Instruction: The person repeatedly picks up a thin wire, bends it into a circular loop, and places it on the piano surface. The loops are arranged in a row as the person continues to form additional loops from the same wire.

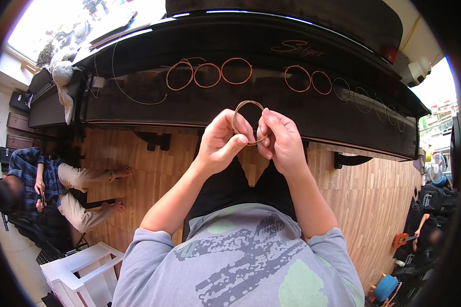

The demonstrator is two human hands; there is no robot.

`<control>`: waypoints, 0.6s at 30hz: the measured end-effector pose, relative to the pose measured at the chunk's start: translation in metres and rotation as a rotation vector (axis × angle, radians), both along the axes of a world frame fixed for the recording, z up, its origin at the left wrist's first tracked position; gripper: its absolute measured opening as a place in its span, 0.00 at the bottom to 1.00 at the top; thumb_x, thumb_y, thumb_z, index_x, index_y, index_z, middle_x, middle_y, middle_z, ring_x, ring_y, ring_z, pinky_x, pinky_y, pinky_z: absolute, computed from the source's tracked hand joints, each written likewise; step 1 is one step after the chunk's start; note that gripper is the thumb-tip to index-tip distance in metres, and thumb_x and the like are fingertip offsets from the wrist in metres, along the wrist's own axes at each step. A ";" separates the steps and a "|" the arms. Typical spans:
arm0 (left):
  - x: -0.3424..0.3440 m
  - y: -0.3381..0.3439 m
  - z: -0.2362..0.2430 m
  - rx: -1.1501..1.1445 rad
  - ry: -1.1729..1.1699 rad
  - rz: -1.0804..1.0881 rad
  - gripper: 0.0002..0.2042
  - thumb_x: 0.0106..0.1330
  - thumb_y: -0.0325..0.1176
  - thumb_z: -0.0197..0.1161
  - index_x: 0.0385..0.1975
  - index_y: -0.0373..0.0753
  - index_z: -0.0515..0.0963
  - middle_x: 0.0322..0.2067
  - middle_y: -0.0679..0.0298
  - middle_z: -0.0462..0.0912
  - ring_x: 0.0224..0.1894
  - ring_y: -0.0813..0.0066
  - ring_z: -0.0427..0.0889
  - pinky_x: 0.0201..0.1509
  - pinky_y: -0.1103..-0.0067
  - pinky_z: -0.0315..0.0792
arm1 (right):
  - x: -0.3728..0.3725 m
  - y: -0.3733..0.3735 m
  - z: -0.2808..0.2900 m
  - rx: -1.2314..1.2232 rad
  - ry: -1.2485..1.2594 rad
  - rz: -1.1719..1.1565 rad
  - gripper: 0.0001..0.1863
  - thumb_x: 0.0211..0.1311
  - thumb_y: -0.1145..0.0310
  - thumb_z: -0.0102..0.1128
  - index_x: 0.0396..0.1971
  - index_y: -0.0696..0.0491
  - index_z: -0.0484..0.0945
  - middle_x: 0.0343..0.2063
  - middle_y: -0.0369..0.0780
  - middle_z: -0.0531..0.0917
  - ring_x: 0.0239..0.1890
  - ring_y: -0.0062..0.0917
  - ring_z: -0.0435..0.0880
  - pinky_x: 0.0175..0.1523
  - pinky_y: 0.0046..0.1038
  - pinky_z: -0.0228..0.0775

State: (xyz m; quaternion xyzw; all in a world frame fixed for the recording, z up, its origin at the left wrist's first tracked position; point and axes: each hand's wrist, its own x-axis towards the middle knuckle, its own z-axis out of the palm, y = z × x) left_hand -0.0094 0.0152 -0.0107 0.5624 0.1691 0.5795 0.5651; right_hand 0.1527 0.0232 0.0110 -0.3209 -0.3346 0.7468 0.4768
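Both my hands hold one coil of brass-coloured wire string in front of the black piano. My left hand is closed on its left and lower side, with thumb and fingers pinching the wire. On the coil's right side, my right hand pinches it between thumb and fingertips. Beyond my hands, copper-coloured string coils lie on the glossy piano top: three to the left, such as the nearest-left coil, and two to the right. Several thinner silvery coils continue further right. A loose uncoiled string curves at the left.
A grey plush toy hangs over the piano's left end. A seated person in a plaid shirt is at the left, near a white stool-like frame. At the right, another person's arm is beside a small orange guitar. Wooden floor lies below.
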 end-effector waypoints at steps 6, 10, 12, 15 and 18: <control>-0.010 -0.006 0.000 0.011 0.212 0.206 0.05 0.62 0.24 0.64 0.34 0.33 0.76 0.29 0.69 0.76 0.29 0.88 0.69 0.33 0.88 0.64 | 0.006 0.004 -0.003 -0.019 0.117 0.023 0.17 0.71 0.60 0.48 0.22 0.51 0.70 0.15 0.31 0.69 0.11 0.12 0.62 0.16 0.15 0.55; -0.019 -0.004 -0.007 -0.101 0.295 0.398 0.02 0.63 0.24 0.63 0.30 0.33 0.78 0.25 0.72 0.76 0.24 0.91 0.66 0.28 0.89 0.61 | 0.012 0.006 -0.001 0.111 0.018 -0.010 0.14 0.71 0.62 0.50 0.26 0.52 0.72 0.20 0.32 0.75 0.18 0.12 0.72 0.23 0.15 0.63; -0.023 -0.004 -0.012 -0.185 0.341 0.455 0.03 0.65 0.26 0.61 0.31 0.33 0.78 0.25 0.73 0.76 0.25 0.90 0.67 0.29 0.89 0.63 | 0.012 0.005 0.003 0.167 -0.090 -0.001 0.11 0.69 0.64 0.53 0.26 0.52 0.72 0.22 0.32 0.77 0.23 0.12 0.76 0.27 0.16 0.66; -0.014 -0.010 -0.010 -0.215 0.246 0.380 0.04 0.67 0.28 0.58 0.33 0.33 0.76 0.27 0.71 0.76 0.27 0.90 0.69 0.32 0.88 0.64 | 0.007 0.000 -0.002 0.233 -0.032 0.077 0.07 0.63 0.72 0.60 0.34 0.52 0.70 0.30 0.37 0.82 0.34 0.19 0.82 0.39 0.18 0.73; -0.012 -0.009 -0.020 -0.311 -0.106 0.058 0.04 0.69 0.27 0.53 0.37 0.35 0.72 0.32 0.69 0.76 0.34 0.85 0.74 0.41 0.85 0.69 | 0.003 -0.003 -0.008 0.233 0.058 0.103 0.11 0.61 0.74 0.62 0.38 0.52 0.68 0.34 0.40 0.83 0.38 0.22 0.83 0.44 0.21 0.75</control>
